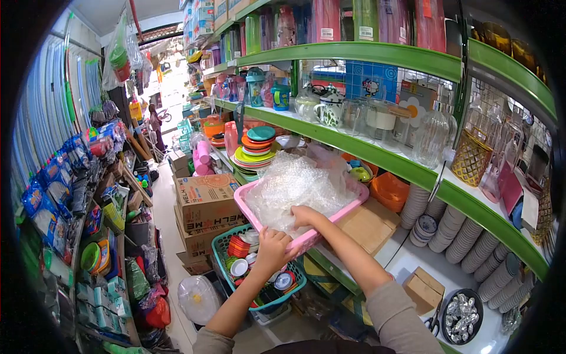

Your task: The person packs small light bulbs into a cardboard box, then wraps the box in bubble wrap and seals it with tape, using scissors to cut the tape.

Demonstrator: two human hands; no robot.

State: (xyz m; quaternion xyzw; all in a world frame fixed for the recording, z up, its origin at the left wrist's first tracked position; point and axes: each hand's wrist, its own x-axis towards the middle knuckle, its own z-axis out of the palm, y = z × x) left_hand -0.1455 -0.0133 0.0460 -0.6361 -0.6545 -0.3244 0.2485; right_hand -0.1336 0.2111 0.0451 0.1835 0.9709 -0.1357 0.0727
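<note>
A pink plastic basket (349, 210) sits tilted at the edge of the lower shelf, in front of me. Crumpled clear bubble wrap (298, 183) heaps up inside it. My left hand (273, 246) is closed over the basket's near left rim. Inside the basket, my right hand (303, 218) has its fingers curled into the near side of the bubble wrap; the fingertips are partly hidden. Whatever may lie under the wrap cannot be made out. Below my left hand stands a teal plastic basket (220, 255) holding red and white dishes.
Stacked cardboard boxes (206, 203) stand left of the baskets. Colourful plates (257, 150) are piled behind the pink basket. At right are stacks of bowls (451, 227), a small carton (424, 288) and a black bowl of shiny pieces (462, 317). A green-edged shelf (354, 138) runs above.
</note>
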